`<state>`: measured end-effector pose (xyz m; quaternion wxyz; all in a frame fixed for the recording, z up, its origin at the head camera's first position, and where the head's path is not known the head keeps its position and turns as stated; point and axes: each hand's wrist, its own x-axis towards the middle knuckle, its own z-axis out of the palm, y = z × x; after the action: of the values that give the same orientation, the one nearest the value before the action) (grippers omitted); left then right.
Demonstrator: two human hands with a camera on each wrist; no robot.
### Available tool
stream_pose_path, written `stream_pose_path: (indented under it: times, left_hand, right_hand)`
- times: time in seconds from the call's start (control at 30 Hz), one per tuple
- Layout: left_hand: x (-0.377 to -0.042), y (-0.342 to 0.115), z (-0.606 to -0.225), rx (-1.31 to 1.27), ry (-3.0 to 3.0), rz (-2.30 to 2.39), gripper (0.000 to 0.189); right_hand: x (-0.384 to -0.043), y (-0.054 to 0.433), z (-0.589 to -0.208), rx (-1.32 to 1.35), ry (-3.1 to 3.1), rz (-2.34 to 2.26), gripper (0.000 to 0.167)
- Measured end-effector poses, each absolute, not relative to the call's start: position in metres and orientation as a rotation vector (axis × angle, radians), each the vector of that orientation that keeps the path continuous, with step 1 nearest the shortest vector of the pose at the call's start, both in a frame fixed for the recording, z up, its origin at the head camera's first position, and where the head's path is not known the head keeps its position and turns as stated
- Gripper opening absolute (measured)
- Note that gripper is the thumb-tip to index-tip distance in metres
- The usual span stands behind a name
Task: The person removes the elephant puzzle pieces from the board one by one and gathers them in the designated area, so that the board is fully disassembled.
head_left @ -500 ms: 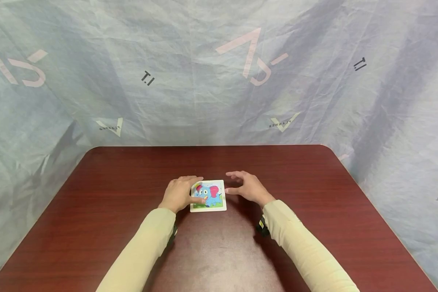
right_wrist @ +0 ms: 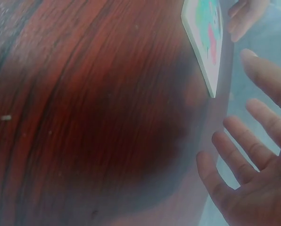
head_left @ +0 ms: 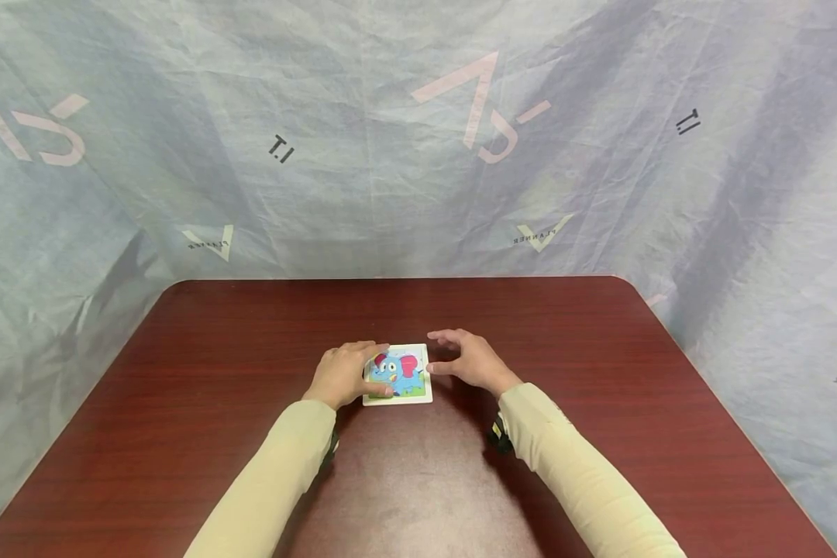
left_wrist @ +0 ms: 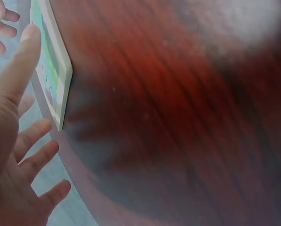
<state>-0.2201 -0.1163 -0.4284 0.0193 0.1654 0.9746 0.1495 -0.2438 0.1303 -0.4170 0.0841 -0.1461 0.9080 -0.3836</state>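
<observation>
A square picture puzzle (head_left: 409,375) with a blue elephant and a white border lies flat on the table in the head view. My left hand (head_left: 343,373) is at its left side, with the thumb and fingertips over the left part of the picture. On the other side, my right hand (head_left: 476,361) has its thumb tip close to the right border. The left wrist view shows the left hand (left_wrist: 18,146) with fingers spread beside the puzzle's pale edge (left_wrist: 65,70). Spread fingers of the right hand (right_wrist: 253,174) appear below the puzzle's corner (right_wrist: 212,84) in the right wrist view.
The dark red wooden table (head_left: 418,488) has rounded far corners. Behind it hangs a grey printed cloth (head_left: 370,155), which also runs along both sides. A dark wrist device (head_left: 500,434) shows under the right sleeve.
My right hand has shifted slightly left, bringing its thumb closer to the puzzle's right border. The left hand has dropped a little over the left side. The puzzle has stayed nearly in place.
</observation>
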Motion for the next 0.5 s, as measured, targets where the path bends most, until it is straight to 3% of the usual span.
stream_pose_path:
  times: [0.5]
  left_hand:
    - [-0.2212, -0.1147, -0.4299, 0.478, 2.986, 0.431, 0.082]
  right_hand:
    - [-0.2457, 0.1262, -0.4186, -0.488, 2.723, -1.094, 0.056]
